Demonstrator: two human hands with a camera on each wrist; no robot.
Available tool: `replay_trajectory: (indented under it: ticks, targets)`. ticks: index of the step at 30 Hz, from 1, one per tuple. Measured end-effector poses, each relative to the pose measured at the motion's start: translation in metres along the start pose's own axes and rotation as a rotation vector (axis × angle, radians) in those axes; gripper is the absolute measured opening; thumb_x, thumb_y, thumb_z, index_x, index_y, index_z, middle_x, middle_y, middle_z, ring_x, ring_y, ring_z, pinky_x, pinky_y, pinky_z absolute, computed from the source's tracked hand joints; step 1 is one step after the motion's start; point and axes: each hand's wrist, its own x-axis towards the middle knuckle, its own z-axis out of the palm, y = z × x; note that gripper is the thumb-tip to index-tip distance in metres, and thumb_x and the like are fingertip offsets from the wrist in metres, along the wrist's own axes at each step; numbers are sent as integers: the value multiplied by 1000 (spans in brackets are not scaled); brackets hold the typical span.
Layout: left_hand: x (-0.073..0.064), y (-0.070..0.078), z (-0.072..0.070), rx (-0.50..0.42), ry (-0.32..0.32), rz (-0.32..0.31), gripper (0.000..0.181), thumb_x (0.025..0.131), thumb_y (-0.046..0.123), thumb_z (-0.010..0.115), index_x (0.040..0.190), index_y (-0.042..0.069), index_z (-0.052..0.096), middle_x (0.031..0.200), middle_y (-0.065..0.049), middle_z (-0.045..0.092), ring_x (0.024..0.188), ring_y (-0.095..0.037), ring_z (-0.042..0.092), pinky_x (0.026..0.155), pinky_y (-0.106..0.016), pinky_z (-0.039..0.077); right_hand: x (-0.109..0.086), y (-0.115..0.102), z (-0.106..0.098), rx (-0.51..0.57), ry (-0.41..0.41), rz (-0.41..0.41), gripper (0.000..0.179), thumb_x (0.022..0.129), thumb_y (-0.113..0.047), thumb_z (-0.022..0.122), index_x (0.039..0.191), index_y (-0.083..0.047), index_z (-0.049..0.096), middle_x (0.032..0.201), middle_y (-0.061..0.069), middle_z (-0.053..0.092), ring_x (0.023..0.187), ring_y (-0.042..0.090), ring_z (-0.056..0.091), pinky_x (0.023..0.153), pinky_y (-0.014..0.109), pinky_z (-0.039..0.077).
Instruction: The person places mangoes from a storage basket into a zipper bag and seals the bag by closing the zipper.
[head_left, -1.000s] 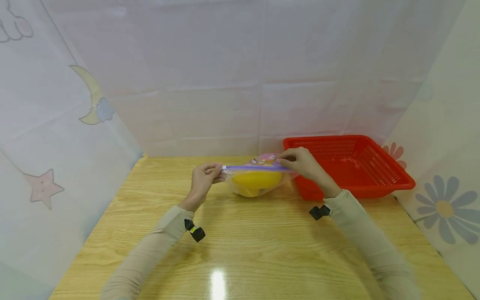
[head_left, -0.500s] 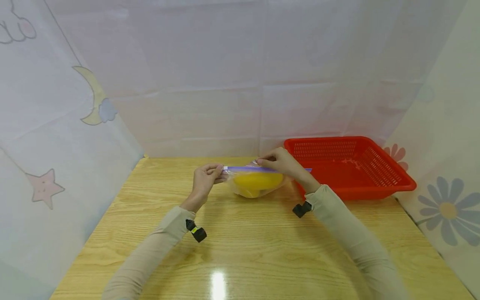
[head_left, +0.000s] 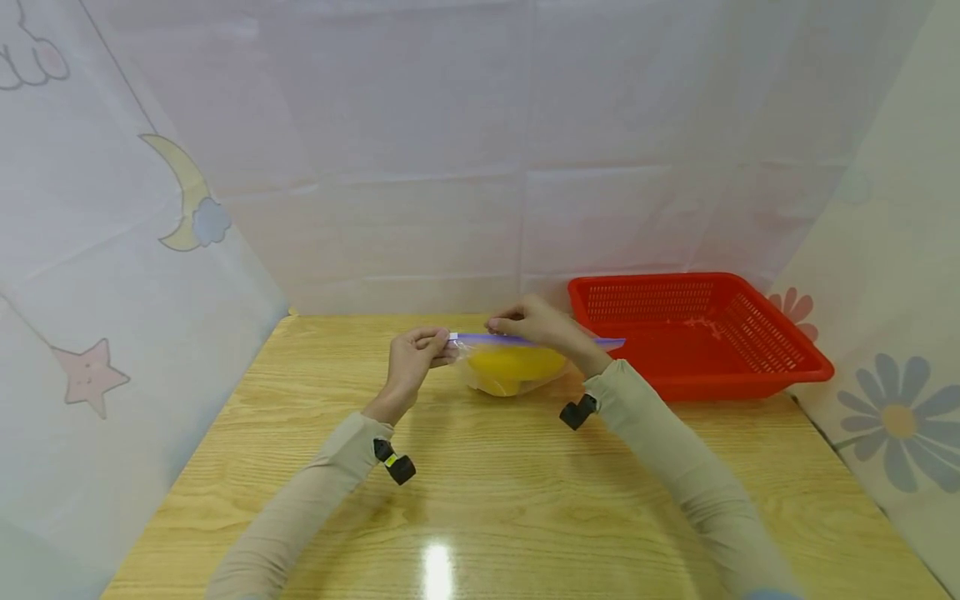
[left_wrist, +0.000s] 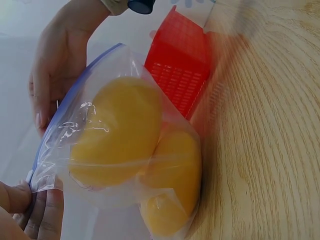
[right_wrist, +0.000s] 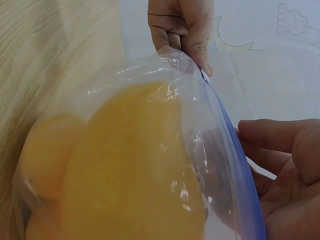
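A clear zip bag (head_left: 461, 371) with a purple closure strip (head_left: 540, 340) sits on the wooden table, bulging with smooth yellow rounded things (left_wrist: 120, 130), one larger than the rest. My left hand (head_left: 408, 362) pinches the corner of its mouth, beside a white tab (head_left: 452, 336) at the strip's left end. Just behind the strip, nearer its left end, my right hand (head_left: 543, 325) pinches at the bag's far edge. In the right wrist view its thumb (right_wrist: 267, 134) meets the purple strip; other fingers are partly hidden behind the bag.
A red slotted plastic basket (head_left: 750, 387) stands at the back right, close to the bag's right end. The wooden table (head_left: 480, 483) reaches back to a pale cloth wall (head_left: 412, 208), with printed cloth on both sides.
My right hand has slid left along the bag's mouth toward my left hand, uncovering the strip's right end. The left hand keeps its hold on the corner, nearly still.
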Motion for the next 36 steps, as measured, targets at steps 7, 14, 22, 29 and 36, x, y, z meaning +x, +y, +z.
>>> replay_trajectory:
  ticks: [7, 14, 22, 29, 36]
  targets:
    - [0, 1, -1, 21, -2, 2, 26, 97, 9, 64, 111, -12, 64, 84, -9, 73, 70, -14, 71, 71, -30, 59, 14, -4, 12, 49, -50, -35, 28, 99, -19, 62, 114, 3, 73, 110, 13, 72, 100, 22, 64, 94, 38, 50]
    - [-2, 1, -1, 22, -12, 11, 26, 97, 11, 64, 110, -11, 65, 84, -10, 73, 71, -15, 71, 72, -31, 59, 22, -7, 19, 63, -83, 8, 31, 99, -24, 62, 117, 0, 72, 114, 11, 71, 104, 23, 61, 96, 38, 48]
    - [-1, 0, 0, 19, -34, 27, 26, 96, 11, 65, 109, -12, 65, 84, -9, 73, 71, -15, 71, 72, -32, 59, 27, -13, 22, 72, -135, 8, 32, 99, -25, 62, 117, 0, 72, 117, 11, 70, 112, 26, 60, 98, 40, 47]
    - [0, -1, 0, -4, -45, 44, 26, 96, 8, 64, 109, -15, 64, 82, -8, 73, 70, -16, 71, 71, -31, 59, 31, -14, 25, 95, -161, 14, 26, 98, -21, 63, 109, -1, 76, 103, 6, 73, 90, 19, 64, 81, 30, 53]
    - [0, 0, 2, 7, -41, 48, 24, 96, 7, 63, 108, -14, 64, 82, -9, 73, 70, -16, 71, 71, -31, 59, 33, -11, 27, 118, -135, 16, 23, 96, -17, 64, 105, 1, 76, 105, 9, 73, 95, 19, 63, 84, 32, 53]
